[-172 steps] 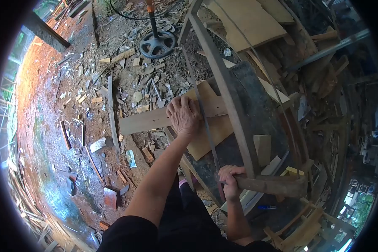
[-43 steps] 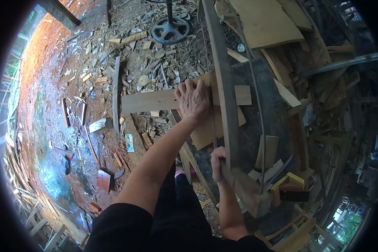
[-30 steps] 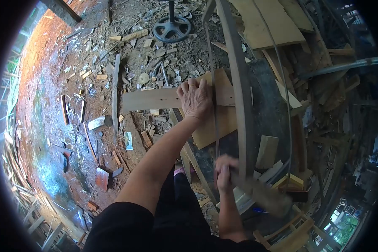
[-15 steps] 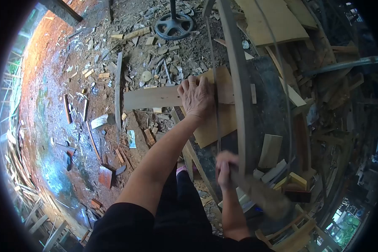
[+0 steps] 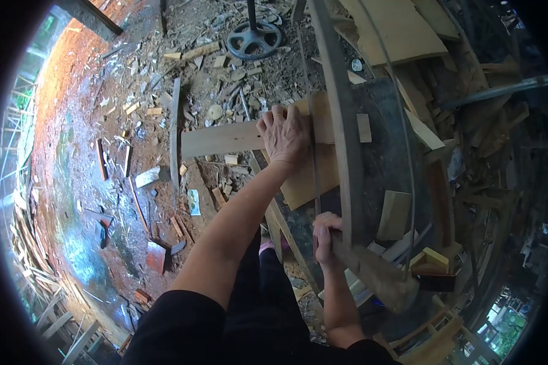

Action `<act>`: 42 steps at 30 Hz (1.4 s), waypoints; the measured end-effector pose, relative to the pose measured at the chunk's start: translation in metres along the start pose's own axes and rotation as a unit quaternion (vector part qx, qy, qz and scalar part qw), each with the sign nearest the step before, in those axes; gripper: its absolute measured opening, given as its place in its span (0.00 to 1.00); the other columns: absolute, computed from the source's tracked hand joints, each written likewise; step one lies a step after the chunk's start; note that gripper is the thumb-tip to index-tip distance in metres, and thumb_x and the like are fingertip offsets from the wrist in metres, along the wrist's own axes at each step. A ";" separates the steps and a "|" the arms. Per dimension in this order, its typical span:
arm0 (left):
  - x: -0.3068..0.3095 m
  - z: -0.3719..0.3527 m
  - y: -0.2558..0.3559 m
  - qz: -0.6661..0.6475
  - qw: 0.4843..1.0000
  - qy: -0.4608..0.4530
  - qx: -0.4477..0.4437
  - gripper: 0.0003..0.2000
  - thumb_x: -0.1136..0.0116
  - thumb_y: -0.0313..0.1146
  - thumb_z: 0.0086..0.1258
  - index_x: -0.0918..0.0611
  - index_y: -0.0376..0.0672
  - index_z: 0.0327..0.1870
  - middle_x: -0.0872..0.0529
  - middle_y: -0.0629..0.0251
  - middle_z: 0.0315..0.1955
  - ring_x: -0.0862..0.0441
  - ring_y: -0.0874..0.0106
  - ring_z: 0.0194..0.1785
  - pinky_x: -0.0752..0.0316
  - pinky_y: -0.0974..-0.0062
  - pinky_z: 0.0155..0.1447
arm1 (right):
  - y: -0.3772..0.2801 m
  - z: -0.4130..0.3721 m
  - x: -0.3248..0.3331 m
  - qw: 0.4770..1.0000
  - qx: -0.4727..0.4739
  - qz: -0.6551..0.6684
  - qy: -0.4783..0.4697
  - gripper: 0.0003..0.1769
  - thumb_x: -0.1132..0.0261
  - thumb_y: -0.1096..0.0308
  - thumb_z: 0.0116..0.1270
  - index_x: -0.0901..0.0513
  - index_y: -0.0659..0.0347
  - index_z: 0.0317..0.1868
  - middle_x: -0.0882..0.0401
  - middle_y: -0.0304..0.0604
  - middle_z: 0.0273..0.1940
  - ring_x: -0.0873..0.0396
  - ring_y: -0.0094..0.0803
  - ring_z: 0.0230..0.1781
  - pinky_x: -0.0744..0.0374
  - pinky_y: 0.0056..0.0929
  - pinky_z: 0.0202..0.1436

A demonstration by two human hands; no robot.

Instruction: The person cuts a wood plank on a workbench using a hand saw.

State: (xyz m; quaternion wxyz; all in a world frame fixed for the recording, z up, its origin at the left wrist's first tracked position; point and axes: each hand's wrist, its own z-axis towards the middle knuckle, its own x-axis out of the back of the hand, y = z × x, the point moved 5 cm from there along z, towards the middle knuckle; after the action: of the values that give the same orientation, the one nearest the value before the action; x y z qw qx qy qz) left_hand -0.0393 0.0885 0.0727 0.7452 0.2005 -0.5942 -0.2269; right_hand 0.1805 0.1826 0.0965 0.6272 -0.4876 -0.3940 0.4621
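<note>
My left hand [image 5: 286,139] presses down on a narrow wooden plank [image 5: 219,140], its bent fingers hooked over the far edge. The plank lies across a wider yellowish board [image 5: 313,182]. My right hand [image 5: 326,240] is closed around the near end of a wooden frame saw [image 5: 342,131]. The saw's thin blade [image 5: 316,173] runs just right of my left hand and crosses the plank. Whether the teeth are inside a cut cannot be made out. The saw's thick end bar [image 5: 377,277] reaches out to the right of my right hand.
Wide boards [image 5: 393,33] lie at the upper right near a metal pipe [image 5: 499,91]. A wood block [image 5: 394,215] and a small box-like wooden piece [image 5: 432,264] sit right of the saw. A spoked wheel [image 5: 254,41] stands beyond. Wood scraps and chips litter the ground [image 5: 122,182].
The right hand and saw were blurred by motion and are now sharp. The right hand sits slightly farther forward, while the left hand keeps its place on the plank. The view has shifted slightly.
</note>
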 end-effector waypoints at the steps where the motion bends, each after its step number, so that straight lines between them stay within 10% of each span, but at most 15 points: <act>1: -0.002 -0.001 -0.002 0.002 1.000 0.013 0.001 0.08 0.45 0.36 0.69 0.21 0.45 0.45 0.22 0.57 0.47 0.29 0.54 0.57 0.41 0.55 0.66 | -0.002 0.006 -0.002 1.000 0.020 -0.010 0.018 0.09 0.43 0.67 0.75 0.31 0.59 0.36 0.31 0.38 0.27 0.31 0.28 0.29 0.29 0.30 0.34; 8: -0.005 -0.001 -0.005 0.016 1.000 -0.007 0.011 0.09 0.46 0.35 0.70 0.21 0.45 0.46 0.22 0.57 0.47 0.29 0.55 0.57 0.41 0.54 0.66 | -0.020 -0.076 0.022 0.995 0.047 0.091 0.020 0.09 0.42 0.66 0.75 0.30 0.58 0.35 0.31 0.38 0.27 0.32 0.27 0.29 0.31 0.30 0.33; 16: -0.007 0.002 -0.003 0.029 0.999 0.005 -0.014 0.07 0.47 0.38 0.74 0.22 0.49 0.46 0.24 0.59 0.46 0.29 0.55 0.55 0.40 0.54 0.63 | 0.006 -0.005 0.009 0.998 -0.051 -0.025 -0.022 0.08 0.43 0.68 0.74 0.30 0.59 0.36 0.32 0.38 0.27 0.32 0.28 0.29 0.30 0.30 0.34; 28: -0.007 0.007 -0.005 0.038 0.999 -0.011 -0.011 0.06 0.47 0.37 0.73 0.22 0.48 0.45 0.22 0.58 0.46 0.28 0.55 0.55 0.39 0.53 0.62 | 0.027 0.005 0.001 0.999 0.044 -0.020 0.013 0.06 0.44 0.70 0.74 0.31 0.60 0.37 0.31 0.39 0.26 0.33 0.28 0.26 0.29 0.32 0.33; 31: -0.006 0.005 -0.004 0.017 0.999 0.039 -0.024 0.06 0.47 0.37 0.73 0.22 0.48 0.44 0.22 0.58 0.46 0.28 0.55 0.55 0.39 0.54 0.62 | 0.059 -0.043 0.026 0.987 -0.151 0.049 0.023 0.07 0.43 0.69 0.75 0.31 0.59 0.37 0.31 0.39 0.26 0.32 0.28 0.26 0.28 0.32 0.34; 33: -0.007 0.008 -0.005 0.013 0.999 0.041 -0.020 0.06 0.47 0.37 0.73 0.22 0.48 0.44 0.22 0.58 0.46 0.28 0.55 0.55 0.39 0.54 0.62 | -0.011 -0.039 0.010 0.993 0.071 0.094 -0.009 0.08 0.42 0.67 0.75 0.30 0.59 0.38 0.30 0.39 0.26 0.32 0.28 0.27 0.28 0.32 0.35; 42: -0.003 0.008 -0.005 0.022 1.000 -0.002 -0.012 0.07 0.46 0.38 0.72 0.21 0.48 0.45 0.22 0.58 0.46 0.29 0.55 0.56 0.39 0.54 0.64 | 0.004 0.050 -0.016 0.999 0.000 0.045 0.028 0.07 0.45 0.69 0.74 0.32 0.60 0.36 0.31 0.40 0.27 0.31 0.30 0.29 0.27 0.33 0.37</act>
State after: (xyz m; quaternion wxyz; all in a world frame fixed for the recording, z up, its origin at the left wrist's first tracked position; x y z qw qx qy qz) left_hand -0.0480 0.0859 0.0689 0.7513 0.1781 -0.5972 -0.2173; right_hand 0.1284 0.1799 0.1028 0.6168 -0.5178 -0.3537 0.4758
